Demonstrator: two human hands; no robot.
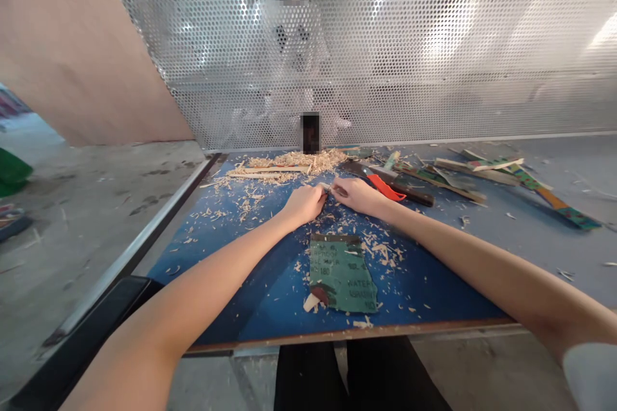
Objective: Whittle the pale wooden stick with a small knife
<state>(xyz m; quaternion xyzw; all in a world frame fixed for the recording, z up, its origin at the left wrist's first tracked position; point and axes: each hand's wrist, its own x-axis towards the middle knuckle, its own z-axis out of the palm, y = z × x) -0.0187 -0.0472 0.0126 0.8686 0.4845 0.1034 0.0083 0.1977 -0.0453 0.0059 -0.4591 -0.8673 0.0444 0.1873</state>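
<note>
My left hand (306, 203) is closed, held low over the middle of the blue tabletop (231, 270). Just to its right, my right hand (354, 195) is closed too, fingers pinched together. Between the two sets of fingertips shows a small pale sliver (326, 188); its kind and which hand grips it are too small to tell. Nearer to me lies a torn sheet of green sandpaper (343, 276), printed side up, marked 180. Past my right wrist are a bright orange curved piece (387, 188) and a dark-handled tool (417, 195), partly hidden.
A heap of wood shavings (289, 160) with pale wooden sticks (270, 171) sits at the back. Painted wood strips (535, 186) lie to the right. A perforated metal screen (385, 58) closes off the far edge, a person (294, 58) behind it. A black armrest (91, 340) is at left.
</note>
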